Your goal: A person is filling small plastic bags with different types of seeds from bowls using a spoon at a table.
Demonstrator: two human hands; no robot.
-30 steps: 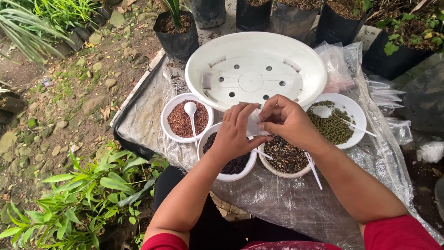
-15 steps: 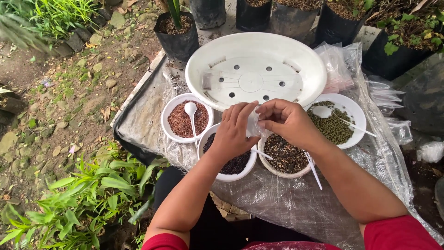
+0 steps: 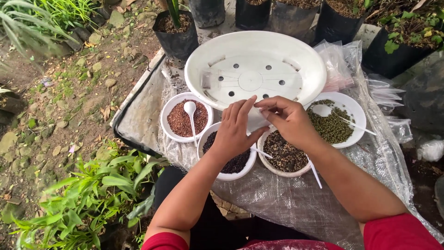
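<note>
A small, pale, translucent plastic packet is being pinched between both hands just above the near rim of the large, round, white plastic planter dish with drainage holes. The left hand is being held with its fingers pressed against the packet's left side, the thumb tucked beneath; the right hand is being closed on the packet's upper right edge, fingertips drawn together in a tight grip. The packet is thus being kept between the two grips, its long axis apparently running up and down, though most of it is being hidden by the fingers. Directly below it, the white bowl of black seeds is being partly covered by the left hand, and the white bowl of dark brown mixed seeds is lying just to the right, under the right wrist. The white bowl of reddish-brown seeds with a white plastic spoon is lying near, to the left; the white bowl of green beans is lying near, to the right. Everything is being carried by a bench draped in clear plastic sheeting.
</note>
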